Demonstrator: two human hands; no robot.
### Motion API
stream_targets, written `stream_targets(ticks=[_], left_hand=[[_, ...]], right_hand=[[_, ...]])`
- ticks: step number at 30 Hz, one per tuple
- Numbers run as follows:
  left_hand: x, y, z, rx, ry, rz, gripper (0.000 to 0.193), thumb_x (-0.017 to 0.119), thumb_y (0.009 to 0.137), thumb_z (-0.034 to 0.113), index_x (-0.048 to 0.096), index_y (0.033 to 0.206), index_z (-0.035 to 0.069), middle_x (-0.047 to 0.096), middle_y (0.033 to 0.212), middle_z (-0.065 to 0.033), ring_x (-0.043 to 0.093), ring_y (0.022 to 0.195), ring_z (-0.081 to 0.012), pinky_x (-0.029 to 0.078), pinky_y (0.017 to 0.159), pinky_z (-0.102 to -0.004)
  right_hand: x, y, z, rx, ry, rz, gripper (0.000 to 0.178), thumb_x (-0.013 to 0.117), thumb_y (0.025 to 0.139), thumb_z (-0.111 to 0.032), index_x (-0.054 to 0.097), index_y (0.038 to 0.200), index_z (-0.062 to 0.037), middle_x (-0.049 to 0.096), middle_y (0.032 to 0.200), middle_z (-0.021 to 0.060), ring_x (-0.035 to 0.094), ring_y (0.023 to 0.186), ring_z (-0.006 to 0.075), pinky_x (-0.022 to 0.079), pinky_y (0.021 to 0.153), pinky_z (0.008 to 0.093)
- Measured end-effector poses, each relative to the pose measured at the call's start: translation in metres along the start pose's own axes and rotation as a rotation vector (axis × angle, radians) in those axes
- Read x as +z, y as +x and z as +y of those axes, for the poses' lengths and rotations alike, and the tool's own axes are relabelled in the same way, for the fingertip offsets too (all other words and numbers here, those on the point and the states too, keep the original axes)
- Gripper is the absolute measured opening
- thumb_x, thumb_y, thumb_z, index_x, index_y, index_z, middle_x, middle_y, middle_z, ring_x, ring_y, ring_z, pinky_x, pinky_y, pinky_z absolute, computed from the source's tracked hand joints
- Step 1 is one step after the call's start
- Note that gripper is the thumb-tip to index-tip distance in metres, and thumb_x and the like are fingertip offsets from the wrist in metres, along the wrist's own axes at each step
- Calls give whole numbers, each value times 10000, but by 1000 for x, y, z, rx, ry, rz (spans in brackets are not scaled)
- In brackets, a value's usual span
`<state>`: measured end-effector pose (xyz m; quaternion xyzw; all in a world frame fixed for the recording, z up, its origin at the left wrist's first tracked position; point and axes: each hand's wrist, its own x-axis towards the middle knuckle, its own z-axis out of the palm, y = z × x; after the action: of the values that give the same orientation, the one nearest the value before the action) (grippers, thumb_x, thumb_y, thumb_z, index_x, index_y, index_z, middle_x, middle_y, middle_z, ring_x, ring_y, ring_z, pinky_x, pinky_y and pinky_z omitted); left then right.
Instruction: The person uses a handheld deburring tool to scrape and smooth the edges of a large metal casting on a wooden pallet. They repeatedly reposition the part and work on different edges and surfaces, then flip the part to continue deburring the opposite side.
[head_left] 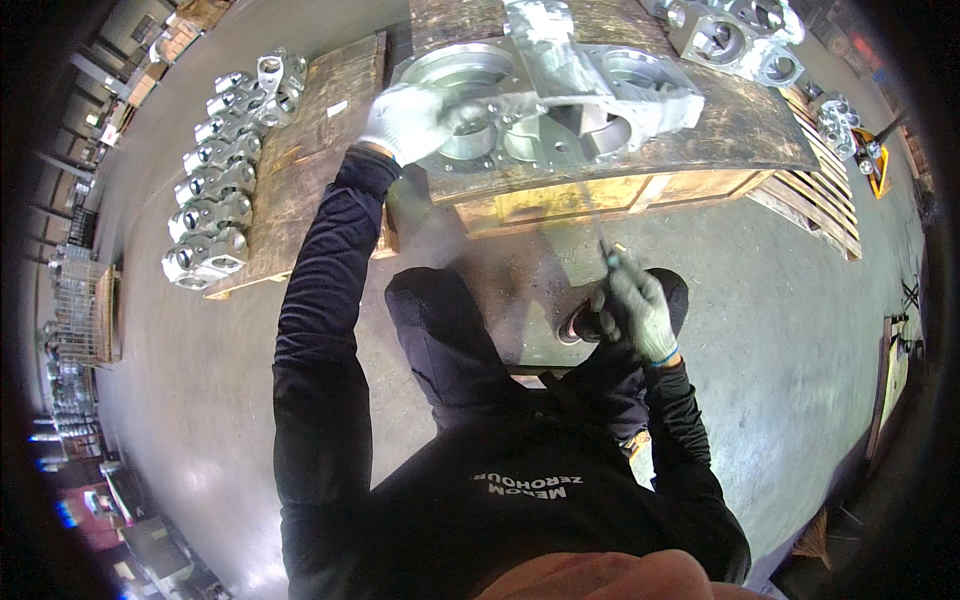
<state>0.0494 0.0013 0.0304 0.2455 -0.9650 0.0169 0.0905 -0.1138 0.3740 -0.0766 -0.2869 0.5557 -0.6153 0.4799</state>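
Observation:
In front of me a large silvery metal casting [560, 70] with several round openings lies on a worn wooden table top [740, 130]. My left hand [405, 122], in a white glove and slightly blurred, grips the casting's left end, its fingers over the edge beside a round opening. Lower down, above my right knee, my gloved right hand [638, 305] is closed around a hand tool [612, 258] with a thin shaft. The shaft points up toward the casting's near side and is blurred, so its tip and exact kind are unclear.
Several similar castings [215, 215] stand in a row on a wooden board [300, 190] at left. More castings [735, 40] sit at the far right of the table. A slatted pallet [815, 195] and a yellow pallet jack [877, 165] are at right.

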Motion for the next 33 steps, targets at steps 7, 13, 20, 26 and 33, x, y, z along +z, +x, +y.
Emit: stream_targets(ticks=[7,13,20,26,33], left_hand=[[-17,10,11,-71,44,46,414,574,999,417,728,1212,97,752,1076,-208,716,1035,-390,551,919,-485],[-2,9,13,-77,71,197,425,562,1015,421,725,1234,95,745,1172,-184,697,1090,-395,535,960,-473],[-3,13,12,-121,77,90,459,533,1036,477,730,1208,99,751,1119,-183,700,1053,-398,529,943,-500],[-1,9,17,-118,96,199,361,576,995,404,751,1148,127,751,1066,-204,709,1012,-395,546,901,-485],[-5,9,16,-79,97,222,353,629,933,344,747,1180,121,749,964,-212,731,941,-394,572,833,-501]], right_hand=[[-10,68,-38,-738,-1065,610,512,659,1010,-190,561,1510,-137,748,924,174,750,742,309,588,696,393],[-7,108,-50,-723,-1145,642,456,654,984,-189,636,1439,-165,686,764,163,701,639,341,574,599,432],[32,122,-110,-864,-1268,602,251,642,958,-184,742,1183,-139,730,825,190,719,711,371,577,641,471],[55,118,-110,-806,-1301,533,266,633,950,-178,739,1191,-136,688,699,159,707,634,346,563,598,466],[81,111,-105,-526,-1303,436,461,641,932,-183,627,1390,-131,690,712,189,699,614,363,567,587,489]])
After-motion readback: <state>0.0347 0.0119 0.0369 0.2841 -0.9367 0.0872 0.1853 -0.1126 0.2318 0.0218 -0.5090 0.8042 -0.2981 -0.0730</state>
